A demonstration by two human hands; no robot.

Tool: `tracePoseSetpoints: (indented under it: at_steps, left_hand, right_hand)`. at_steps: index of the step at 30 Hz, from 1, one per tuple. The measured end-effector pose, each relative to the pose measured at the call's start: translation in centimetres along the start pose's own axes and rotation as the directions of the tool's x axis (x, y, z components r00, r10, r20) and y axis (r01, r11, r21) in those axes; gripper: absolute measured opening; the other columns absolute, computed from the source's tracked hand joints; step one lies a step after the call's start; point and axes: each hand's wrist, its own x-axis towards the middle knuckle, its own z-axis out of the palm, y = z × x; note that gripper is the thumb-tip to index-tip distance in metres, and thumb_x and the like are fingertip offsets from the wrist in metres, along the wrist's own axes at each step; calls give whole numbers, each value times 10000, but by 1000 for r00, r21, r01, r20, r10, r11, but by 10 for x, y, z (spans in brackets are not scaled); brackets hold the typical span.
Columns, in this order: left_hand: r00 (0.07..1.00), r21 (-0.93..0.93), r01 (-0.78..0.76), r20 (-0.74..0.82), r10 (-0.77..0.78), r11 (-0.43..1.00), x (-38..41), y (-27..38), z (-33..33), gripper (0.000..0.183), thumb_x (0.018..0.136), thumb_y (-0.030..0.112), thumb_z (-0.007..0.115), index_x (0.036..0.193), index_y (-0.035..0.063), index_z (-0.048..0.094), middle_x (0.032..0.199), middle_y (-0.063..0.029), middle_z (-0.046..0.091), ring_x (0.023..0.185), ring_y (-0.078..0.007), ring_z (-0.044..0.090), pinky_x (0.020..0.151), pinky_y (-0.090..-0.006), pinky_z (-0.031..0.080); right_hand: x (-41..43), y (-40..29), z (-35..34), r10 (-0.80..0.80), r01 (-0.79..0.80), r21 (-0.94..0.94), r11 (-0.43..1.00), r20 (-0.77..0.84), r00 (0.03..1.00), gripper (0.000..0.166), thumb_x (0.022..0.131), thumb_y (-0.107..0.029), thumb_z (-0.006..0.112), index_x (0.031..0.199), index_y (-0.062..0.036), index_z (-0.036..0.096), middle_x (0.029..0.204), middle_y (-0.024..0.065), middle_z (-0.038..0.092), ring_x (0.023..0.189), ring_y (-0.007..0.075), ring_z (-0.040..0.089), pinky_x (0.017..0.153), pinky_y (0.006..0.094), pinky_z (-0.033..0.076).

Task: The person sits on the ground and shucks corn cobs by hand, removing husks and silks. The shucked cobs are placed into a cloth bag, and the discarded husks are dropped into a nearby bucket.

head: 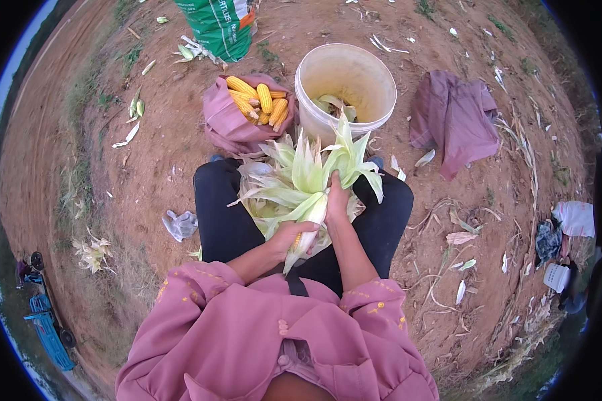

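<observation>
Between my knees I hold a partly husked corn ear [318, 206], tilted, with a few yellow kernels [297, 241] showing near its lower end. My left hand [287, 237] is closed around that lower end. Higher up, my right hand [336, 198] grips the pale green husk leaves, which fan out above the fingers. Under and beyond the ear, a heap of stripped husks [263, 200] fills the space between my legs and hides what is beneath. How the husk joins the ear inside my right hand is hidden.
Past my feet stand a pink cloth sack [226, 118] of husked yellow cobs [265, 97] and a white plastic bucket [306, 108] with some husks inside. A green fertilizer bag [226, 35] is behind. At right lies a crumpled purple cloth [451, 118]; a blue cart [47, 331] is far left.
</observation>
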Motion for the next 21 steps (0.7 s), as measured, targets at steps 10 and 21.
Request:
tracePoseSetpoints:
  at_steps: [10,21]
  left_hand:
    - [998,168,9,54,-19,986,-2,17,-2,402,767,172,635,1088,16,450,740,-101,545,498,-172,537,392,-290,451]
    - [904,584,-264,427,-14,768,-23,50,-32,685,706,145,698,1296,57,361,934,-76,589,705,-128,569,609,-252,488]
  right_hand:
    - [16,13,-10,74,-86,201,976,69,995,457,924,-353,438,1166,32,480,1116,153,545,960,253,577,778,367,484]
    - [-11,-17,-9,296,-453,275,848,463,835,359,925,-288,438,1154,-18,503,1040,128,589,878,282,609,735,427,525]
